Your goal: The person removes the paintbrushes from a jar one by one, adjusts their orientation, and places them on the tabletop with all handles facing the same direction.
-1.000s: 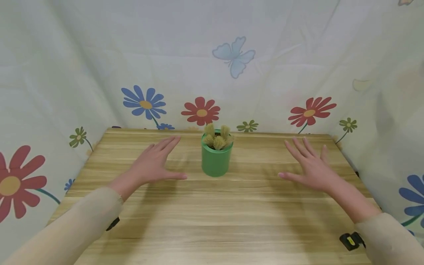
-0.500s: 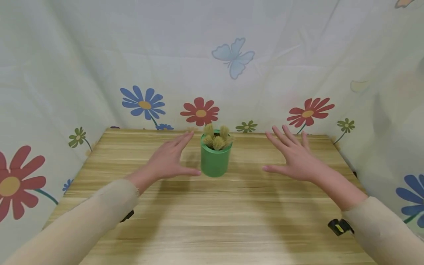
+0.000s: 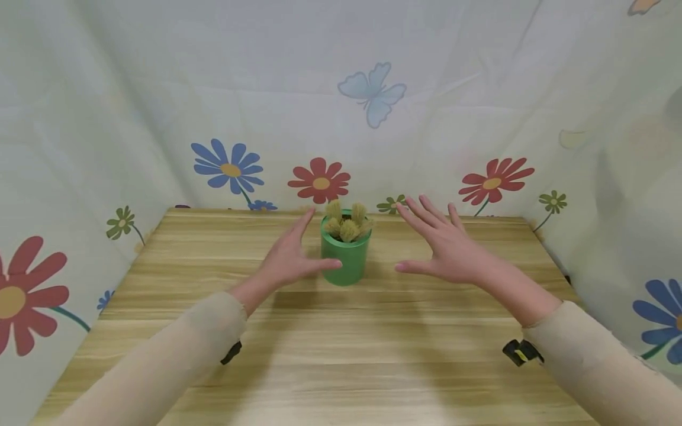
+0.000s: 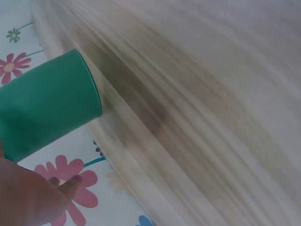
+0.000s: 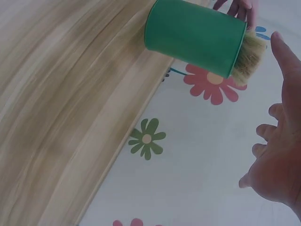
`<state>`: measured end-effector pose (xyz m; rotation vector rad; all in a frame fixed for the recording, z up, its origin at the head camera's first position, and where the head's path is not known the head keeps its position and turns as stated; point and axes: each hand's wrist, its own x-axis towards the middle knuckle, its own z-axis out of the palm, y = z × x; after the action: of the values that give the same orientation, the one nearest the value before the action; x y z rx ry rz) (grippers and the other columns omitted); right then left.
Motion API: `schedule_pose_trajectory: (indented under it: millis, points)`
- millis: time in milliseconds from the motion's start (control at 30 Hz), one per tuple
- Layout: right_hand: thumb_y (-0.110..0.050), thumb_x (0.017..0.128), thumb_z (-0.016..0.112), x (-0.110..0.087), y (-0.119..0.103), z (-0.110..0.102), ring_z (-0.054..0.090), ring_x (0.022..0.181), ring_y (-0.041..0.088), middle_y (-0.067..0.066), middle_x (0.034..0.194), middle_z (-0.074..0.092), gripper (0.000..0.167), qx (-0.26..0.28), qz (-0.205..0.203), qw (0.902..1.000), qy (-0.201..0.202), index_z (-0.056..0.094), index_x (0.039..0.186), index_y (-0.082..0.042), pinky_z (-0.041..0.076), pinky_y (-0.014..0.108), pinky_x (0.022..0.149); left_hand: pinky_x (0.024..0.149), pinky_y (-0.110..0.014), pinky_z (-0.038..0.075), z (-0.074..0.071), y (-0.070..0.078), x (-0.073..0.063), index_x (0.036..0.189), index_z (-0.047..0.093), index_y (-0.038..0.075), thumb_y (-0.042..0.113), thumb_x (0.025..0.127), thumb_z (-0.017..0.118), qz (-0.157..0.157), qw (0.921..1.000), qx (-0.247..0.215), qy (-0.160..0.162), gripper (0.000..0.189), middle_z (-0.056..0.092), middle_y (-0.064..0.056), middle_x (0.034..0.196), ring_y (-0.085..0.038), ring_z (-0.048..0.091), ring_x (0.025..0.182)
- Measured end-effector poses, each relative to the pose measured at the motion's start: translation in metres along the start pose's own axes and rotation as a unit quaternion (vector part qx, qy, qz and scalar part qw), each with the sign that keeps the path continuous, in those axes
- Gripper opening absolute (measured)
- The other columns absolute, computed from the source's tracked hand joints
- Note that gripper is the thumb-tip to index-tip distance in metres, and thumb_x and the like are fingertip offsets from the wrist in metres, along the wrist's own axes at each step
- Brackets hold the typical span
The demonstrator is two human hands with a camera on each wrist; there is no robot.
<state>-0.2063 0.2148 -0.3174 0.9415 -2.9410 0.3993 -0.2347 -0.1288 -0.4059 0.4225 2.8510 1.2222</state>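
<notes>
A green cylindrical pot (image 3: 351,266) stands upright toward the back of the wooden table, with tan, bristly cactus-like tufts (image 3: 348,231) rising from its top. At its left side is my left hand (image 3: 288,258), fingers extended and thumb overlapping the pot's front in the head view. My right hand (image 3: 453,253) hovers to the right with fingers spread, a gap between it and the pot (image 5: 195,35). In the left wrist view the left hand (image 4: 28,193) shows at the lower left corner, close to the pot's rim end.
The wood-grain table (image 3: 341,367) ends at a back edge just behind the pot. White curtain cloth (image 3: 266,106) printed with flowers and a butterfly surrounds it on the back and sides. A small black device (image 3: 522,352) is strapped under the right sleeve.
Both hands have moved inward toward the pot, the left one reaching its side and the right one narrowing its gap. The pot stays in place.
</notes>
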Motion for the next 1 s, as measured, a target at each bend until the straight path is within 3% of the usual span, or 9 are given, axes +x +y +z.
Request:
schedule_pose_trajectory:
  millis: [233, 467, 700, 1000]
  points:
    - [-0.053, 0.091, 0.083, 0.010, -0.004, 0.003, 0.008, 0.166, 0.031, 0.007, 0.179, 0.018, 0.109, 0.066, -0.020, 0.9976, 0.012, 0.019, 0.173, -0.019, 0.004, 0.064, 0.132, 0.125, -0.056, 0.037, 0.013, -0.003, 0.002, 0.172, 0.018, 0.027, 0.047, 0.079, 0.096, 0.011, 0.9924, -0.119, 0.028, 0.124, 0.031, -0.002, 0.174, -0.028, 0.035, 0.158]
    - [-0.056, 0.093, 0.080, 0.017, -0.006, 0.008, 0.020, 0.162, 0.039, 0.008, 0.177, 0.023, 0.107, 0.107, 0.007, 0.9942, 0.003, 0.018, 0.173, -0.024, 0.024, 0.070, 0.126, 0.126, -0.052, 0.037, 0.028, -0.002, 0.003, 0.171, 0.023, 0.029, 0.038, 0.081, 0.096, 0.016, 0.9778, -0.205, 0.041, 0.116, 0.033, 0.006, 0.172, -0.022, 0.035, 0.157]
    - [-0.043, 0.096, 0.081, 0.024, -0.005, 0.014, 0.029, 0.159, 0.040, 0.011, 0.175, 0.029, 0.097, 0.178, 0.009, 0.9839, 0.016, 0.023, 0.172, -0.024, 0.029, 0.069, 0.124, 0.125, -0.053, 0.039, 0.040, 0.002, 0.001, 0.169, 0.027, 0.027, 0.035, 0.083, 0.096, 0.004, 0.9722, -0.225, 0.065, 0.111, 0.038, 0.002, 0.169, -0.024, 0.039, 0.155]
    - [-0.020, 0.099, 0.080, 0.038, -0.001, 0.027, 0.038, 0.156, 0.031, 0.011, 0.170, 0.039, 0.081, 0.272, -0.024, 0.9603, 0.057, 0.036, 0.167, -0.009, 0.035, 0.046, 0.128, 0.121, -0.052, 0.044, 0.050, 0.002, 0.002, 0.167, 0.034, 0.027, 0.040, 0.082, 0.095, 0.002, 0.9698, -0.223, 0.100, 0.105, 0.047, 0.002, 0.162, -0.021, 0.045, 0.150]
